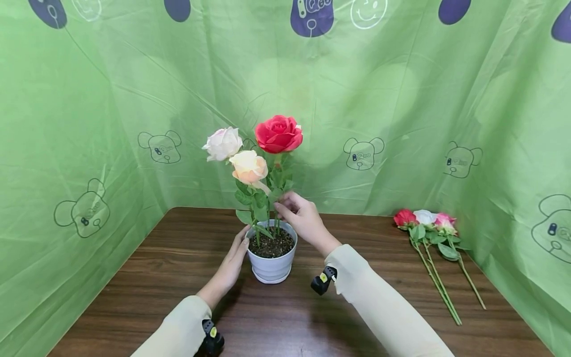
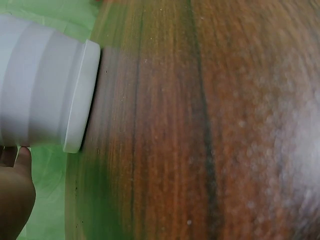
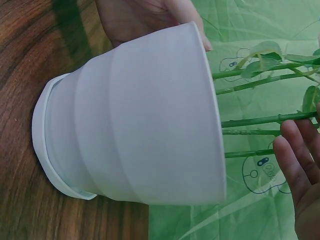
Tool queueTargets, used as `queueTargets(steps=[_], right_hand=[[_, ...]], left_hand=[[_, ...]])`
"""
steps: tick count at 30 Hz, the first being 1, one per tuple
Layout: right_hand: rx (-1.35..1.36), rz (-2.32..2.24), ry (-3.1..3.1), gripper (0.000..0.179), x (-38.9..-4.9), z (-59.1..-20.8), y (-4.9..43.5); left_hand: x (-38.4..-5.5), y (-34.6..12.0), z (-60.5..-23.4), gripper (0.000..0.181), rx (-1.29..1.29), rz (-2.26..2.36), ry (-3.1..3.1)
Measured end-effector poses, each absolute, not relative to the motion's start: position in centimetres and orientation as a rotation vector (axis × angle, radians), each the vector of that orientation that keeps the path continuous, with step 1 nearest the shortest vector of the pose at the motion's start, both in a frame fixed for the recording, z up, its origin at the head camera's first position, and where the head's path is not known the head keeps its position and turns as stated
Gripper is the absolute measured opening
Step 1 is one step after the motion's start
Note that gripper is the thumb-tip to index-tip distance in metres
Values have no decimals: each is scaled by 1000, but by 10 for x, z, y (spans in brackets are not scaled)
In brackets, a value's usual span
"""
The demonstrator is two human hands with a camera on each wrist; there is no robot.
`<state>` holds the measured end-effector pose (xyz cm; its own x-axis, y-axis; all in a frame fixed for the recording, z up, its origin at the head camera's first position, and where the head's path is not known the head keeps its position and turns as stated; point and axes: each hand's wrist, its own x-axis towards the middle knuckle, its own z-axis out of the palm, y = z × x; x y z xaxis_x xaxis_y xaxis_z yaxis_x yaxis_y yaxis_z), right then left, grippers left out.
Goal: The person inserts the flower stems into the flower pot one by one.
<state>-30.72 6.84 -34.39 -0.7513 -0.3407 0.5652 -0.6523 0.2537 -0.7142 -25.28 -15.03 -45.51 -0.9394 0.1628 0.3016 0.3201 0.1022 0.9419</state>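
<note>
A white ribbed pot (image 1: 272,265) filled with dark soil stands on the wooden table (image 1: 178,297). Three roses are stuck in it: white (image 1: 223,144), peach (image 1: 249,167) and red (image 1: 278,134). My left hand (image 1: 234,258) rests flat against the pot's left side with straight fingers. It also shows behind the pot (image 3: 135,125) in the right wrist view, and beside the pot (image 2: 40,90) in the left wrist view. My right hand (image 1: 298,213) is just above the pot's rim and pinches a green stem (image 1: 277,198) below the red rose. The stems (image 3: 260,120) run past its fingertips (image 3: 300,160).
Three more roses (image 1: 426,220), red, white and pink, lie on the table at the right with their long stems pointing toward me. A green printed cloth (image 1: 401,99) closes off the back and both sides. Bare wood lies in front of the pot.
</note>
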Motion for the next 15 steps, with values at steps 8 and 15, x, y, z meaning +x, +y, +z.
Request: queueTargets(steps=[8,15], right_hand=[[894,1440,-2252,7,-311,-350,63],[931,1413,-2263,5,-312,-357,60]], left_hand=[[-254,-150,-455,50,-483,-1958,-2244],[-254,-150,-455,51,-502,-1965,-2237]])
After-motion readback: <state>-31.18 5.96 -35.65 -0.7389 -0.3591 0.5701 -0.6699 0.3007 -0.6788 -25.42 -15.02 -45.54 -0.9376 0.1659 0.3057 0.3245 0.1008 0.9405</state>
